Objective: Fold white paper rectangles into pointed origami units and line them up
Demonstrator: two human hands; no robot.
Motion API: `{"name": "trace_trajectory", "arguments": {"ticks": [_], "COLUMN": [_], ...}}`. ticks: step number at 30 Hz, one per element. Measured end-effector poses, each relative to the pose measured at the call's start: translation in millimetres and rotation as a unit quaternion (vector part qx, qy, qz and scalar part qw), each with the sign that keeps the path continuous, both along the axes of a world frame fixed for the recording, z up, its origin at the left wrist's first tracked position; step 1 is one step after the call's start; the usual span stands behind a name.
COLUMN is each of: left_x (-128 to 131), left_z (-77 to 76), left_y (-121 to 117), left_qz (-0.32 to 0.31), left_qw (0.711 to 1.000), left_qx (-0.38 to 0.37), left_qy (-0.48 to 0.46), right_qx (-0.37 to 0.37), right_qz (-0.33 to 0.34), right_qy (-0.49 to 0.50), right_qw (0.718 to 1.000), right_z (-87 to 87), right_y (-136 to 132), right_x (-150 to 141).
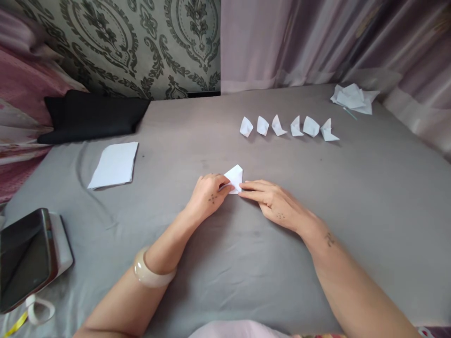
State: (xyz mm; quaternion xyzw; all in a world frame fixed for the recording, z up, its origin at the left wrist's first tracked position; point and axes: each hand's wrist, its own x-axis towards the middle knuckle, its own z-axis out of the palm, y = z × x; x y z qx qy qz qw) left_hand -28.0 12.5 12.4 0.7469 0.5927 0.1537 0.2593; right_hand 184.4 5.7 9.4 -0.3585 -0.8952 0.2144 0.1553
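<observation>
A small folded white paper piece point(235, 176) lies on the grey bedsheet point(225, 263) in the middle. My left hand point(208, 195) has its fingers curled and pinches the paper's left lower edge. My right hand point(273, 202) lies flat with fingers stretched out, its fingertips pressing the paper's lower right edge. Both hands meet at the paper.
A row of several folded white paper shapes point(289, 126) stands farther back. A stack of white sheets point(114, 165) lies at the left, a heap of crumpled paper point(353, 98) at the back right. A black cushion point(91, 116) and a dark tablet point(24, 258) are at the left.
</observation>
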Motion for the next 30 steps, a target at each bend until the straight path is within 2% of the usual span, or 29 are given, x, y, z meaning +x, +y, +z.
{"name": "trace_trajectory", "arguments": {"ticks": [8, 13, 19, 30], "left_x": [-0.2, -2.2, -5.9, -2.7], "left_z": [-5.6, -9.9, -4.0, -8.6], "left_y": [1.2, -0.2, -4.2, -1.6], "left_qz": [-0.001, 0.028, 0.019, 0.068], "left_qw": [0.999, 0.998, 1.000, 0.997], "left_qx": [0.016, 0.033, 0.021, 0.013], "left_qy": [0.028, 0.046, 0.012, 0.014], "right_qx": [0.020, 0.028, 0.025, 0.008], "right_qz": [-0.013, -0.022, -0.029, -0.030], "right_qy": [-0.040, -0.041, -0.033, -0.015], "right_qw": [0.999, 0.998, 0.999, 0.999], "right_z": [-2.8, -1.6, 0.4, -2.2], "right_y": [-2.8, -4.3, -4.8, -4.3], "right_x": [-4.1, -7.6, -9.2, -8.7]}}
